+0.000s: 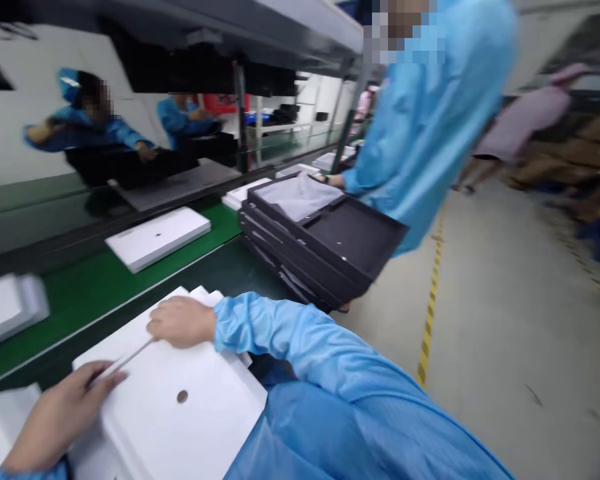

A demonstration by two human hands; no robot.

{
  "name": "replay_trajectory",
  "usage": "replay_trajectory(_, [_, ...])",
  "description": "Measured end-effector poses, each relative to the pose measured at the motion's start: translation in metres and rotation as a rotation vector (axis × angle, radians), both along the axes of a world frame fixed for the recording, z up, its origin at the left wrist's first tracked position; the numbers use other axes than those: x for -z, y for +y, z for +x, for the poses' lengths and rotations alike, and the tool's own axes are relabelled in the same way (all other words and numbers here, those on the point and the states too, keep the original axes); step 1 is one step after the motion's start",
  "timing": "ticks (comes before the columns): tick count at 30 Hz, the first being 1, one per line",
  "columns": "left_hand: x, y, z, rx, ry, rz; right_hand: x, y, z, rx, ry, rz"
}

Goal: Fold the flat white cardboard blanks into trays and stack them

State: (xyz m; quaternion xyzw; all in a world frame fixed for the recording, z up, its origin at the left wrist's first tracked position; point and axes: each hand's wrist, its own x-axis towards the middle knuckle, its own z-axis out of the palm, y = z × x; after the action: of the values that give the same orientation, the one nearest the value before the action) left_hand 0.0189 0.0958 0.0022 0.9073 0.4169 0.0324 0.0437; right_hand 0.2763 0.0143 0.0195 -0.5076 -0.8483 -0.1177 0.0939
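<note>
In front of me lies a flat white cardboard box (pixel 215 400) with a small round dark spot on its top, resting on other white boxes. A thin raised edge, like a flap (pixel 130 355), runs across its far side. My left hand (pixel 73 403) pinches the near-left end of this flap between thumb and fingers. At the flap's other end, my right hand (pixel 183 323) has its fingers curled closed over the edge. Corners of more stacked white pieces show beyond my right wrist.
White boxes (pixel 157 239) sit on the green conveyor belt (pixel 87 280). A stack of black trays (pixel 325 247) stands ahead to the right, a co-worker (pixel 420 127) in blue beside it. Other people work across the line. Yellow-black tape (pixel 430 307) marks the floor.
</note>
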Motion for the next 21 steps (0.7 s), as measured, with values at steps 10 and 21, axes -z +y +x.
replay_trajectory(10, [-0.002,-0.035,-0.001,-0.019,-0.113,-0.054,0.006,-0.021,-0.013,-0.041,0.015,-0.050])
replay_trajectory(21, [0.018,-0.040,-0.005,0.133,-0.271,0.026,0.011,-0.035,-0.013,0.057,0.198,-0.169])
